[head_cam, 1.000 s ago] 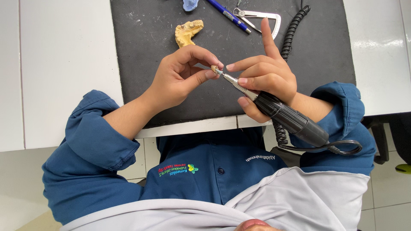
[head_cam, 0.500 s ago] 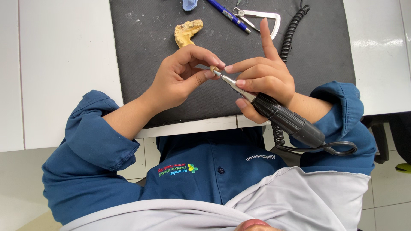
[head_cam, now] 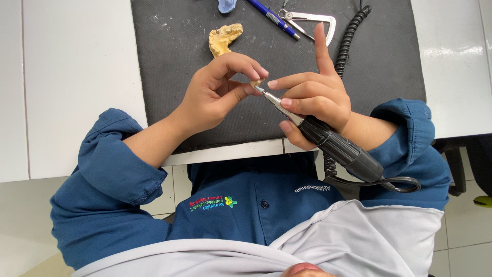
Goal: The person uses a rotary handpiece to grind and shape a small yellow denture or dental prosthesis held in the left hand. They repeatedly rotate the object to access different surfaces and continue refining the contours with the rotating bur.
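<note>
My left hand (head_cam: 215, 97) pinches a small pale piece (head_cam: 256, 82) between thumb and fingertips above a black mat (head_cam: 169, 61). My right hand (head_cam: 312, 95) grips a black rotary handpiece (head_cam: 343, 149) like a pen, index finger pointing straight up. The handpiece's thin metal tip (head_cam: 266, 95) touches the small piece. A yellow dental cast (head_cam: 224, 39) lies on the mat just beyond my left hand.
A blue pen (head_cam: 274, 19), a metal caliper (head_cam: 312, 23) and a blue lump (head_cam: 226, 5) lie at the mat's far edge. A black coiled cord (head_cam: 348, 38) runs along the mat's right side. The white table (head_cam: 77, 77) surrounds the mat.
Both hands stay almost in place, with only small shifts of the fingers and the handpiece tip against the small piece.
</note>
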